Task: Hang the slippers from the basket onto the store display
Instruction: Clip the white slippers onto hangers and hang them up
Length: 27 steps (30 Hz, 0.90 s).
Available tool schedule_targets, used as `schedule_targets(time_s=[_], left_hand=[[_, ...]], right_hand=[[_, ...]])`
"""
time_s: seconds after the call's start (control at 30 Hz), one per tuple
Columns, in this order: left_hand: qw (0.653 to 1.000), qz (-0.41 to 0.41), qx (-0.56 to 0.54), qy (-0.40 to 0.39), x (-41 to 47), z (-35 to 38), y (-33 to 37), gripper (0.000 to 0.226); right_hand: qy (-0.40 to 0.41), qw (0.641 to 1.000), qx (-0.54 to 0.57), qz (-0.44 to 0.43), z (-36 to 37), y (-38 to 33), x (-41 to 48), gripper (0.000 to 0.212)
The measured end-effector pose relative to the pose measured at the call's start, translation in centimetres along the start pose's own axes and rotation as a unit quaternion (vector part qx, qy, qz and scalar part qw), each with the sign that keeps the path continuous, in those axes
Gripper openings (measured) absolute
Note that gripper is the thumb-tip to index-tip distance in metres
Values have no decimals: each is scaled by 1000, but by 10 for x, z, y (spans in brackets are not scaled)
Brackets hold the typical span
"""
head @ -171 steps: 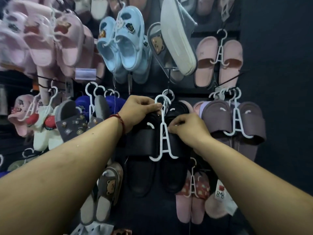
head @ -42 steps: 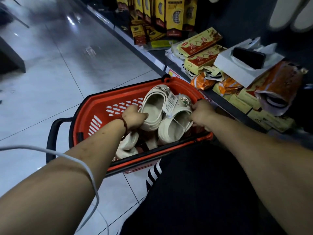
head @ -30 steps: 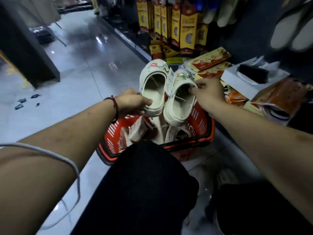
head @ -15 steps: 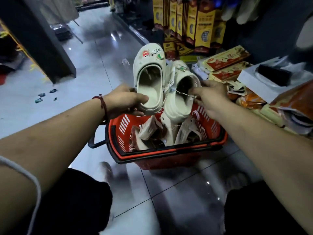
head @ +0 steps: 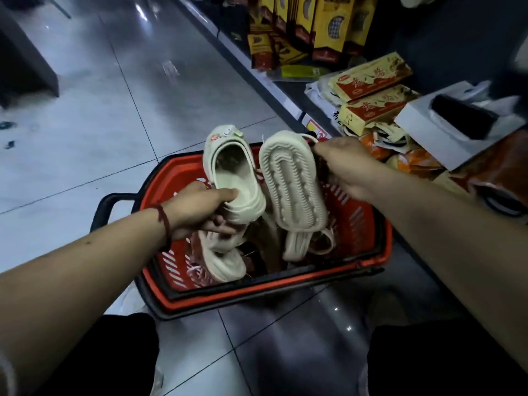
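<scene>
While both arms reach out over a red shopping basket (head: 257, 287), the left hand (head: 197, 208) grips the heel end of a cream slipper (head: 234, 172), thumb pressed into the footbed and fingers curled beneath it, a red cord bracelet (head: 164, 221) on the wrist. The right hand (head: 343, 164) pinches the toe end of a second slipper (head: 291, 184), which is turned so its ridged sole faces the camera. The two slippers sit side by side, close but not clearly touching, held above the basket's middle with their toes pointing away from the person; small charms dot the toe of the left one. Below them, loose slippers (head: 223, 261) of the same pale colour lie heaped inside the basket, none rising past its rim. The basket stands on the floor (head: 114, 124), its black handle (head: 108, 207) jutting out to the left. Grey glossy tiles stretch open to the left and far side of the basket, and a strip of bare floor shows between the person's dark-clad legs at the bottom edge. To the right, the low shelf edge (head: 257, 78) runs diagonally and passes just beside the basket's far right corner, crowded with flat orange boxes (head: 371, 75), a white box (head: 445, 130) and upright yellow packets (head: 328, 24)
</scene>
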<state>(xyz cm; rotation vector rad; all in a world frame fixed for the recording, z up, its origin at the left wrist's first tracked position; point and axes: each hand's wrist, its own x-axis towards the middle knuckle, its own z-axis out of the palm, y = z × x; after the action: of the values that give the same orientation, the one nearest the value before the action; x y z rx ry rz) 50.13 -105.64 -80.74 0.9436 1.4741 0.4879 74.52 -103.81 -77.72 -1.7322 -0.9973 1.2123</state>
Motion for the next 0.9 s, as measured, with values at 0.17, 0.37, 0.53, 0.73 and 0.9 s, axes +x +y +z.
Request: schedule_targets(time_s=[0.17,0.37,0.53,0.73,0.9], left_hand=[[999,-26,38,-23,3,13,-6,28],[995,-39,75,-52,9,8,-7,37],[992,-20,109,-67,5,9,-11,39],[984,-6,174,-18,-5,6,-12,43],[956,-33,292,-17,-11,12,-11,46]], right_hand=[[-130,975,-135,120,-12,2,-14,9],[-60,986,-156,-18,-17,22,-28,10],[22,905,-324,-274,-26,28,-31,31],[39,874,-334,-351,-28,62,-20,43],[24,905,-325,-272,-7,92,-19,33]])
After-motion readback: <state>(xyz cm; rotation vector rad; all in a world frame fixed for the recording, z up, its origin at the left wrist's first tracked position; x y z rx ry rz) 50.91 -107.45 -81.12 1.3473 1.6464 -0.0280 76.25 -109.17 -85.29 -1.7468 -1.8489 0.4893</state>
